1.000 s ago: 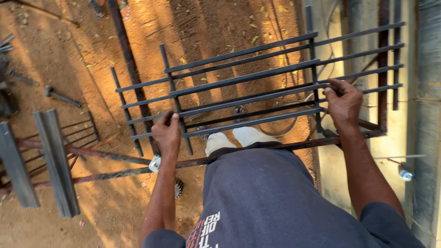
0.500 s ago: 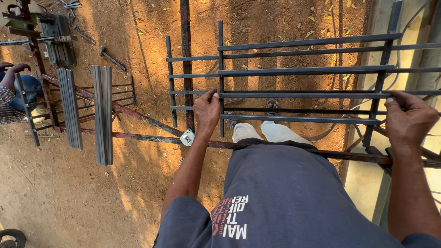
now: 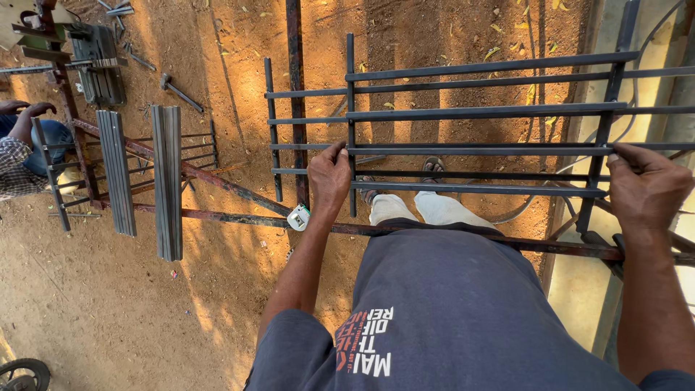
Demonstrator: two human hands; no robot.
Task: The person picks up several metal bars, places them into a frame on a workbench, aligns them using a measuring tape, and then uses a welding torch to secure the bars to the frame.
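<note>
1. A dark grey shirt (image 3: 449,311) with printed lettering is being seen nearest the camera, filling the lower frame.
2. A rust-red steel rail (image 3: 449,237) is being crossed just beyond the shirt; a small white tape measure (image 3: 298,216) is lying against it.
3. The left hand (image 3: 329,177) is being closed around an upright bar at the left part of the dark metal grille (image 3: 478,112), fingers curled over it.
4. The right hand (image 3: 646,190) is being pressed onto the grille's right end, fingers wrapped over a horizontal bar beside the right upright.
5. The grille is being held flat above the sandy ground, resting over the rail, in front of the person.
6. Flat steel bars (image 3: 166,181) are lying across a second frame further left.
7. Another person's hand (image 3: 29,116) and checked sleeve are showing at the far left edge.
</note>
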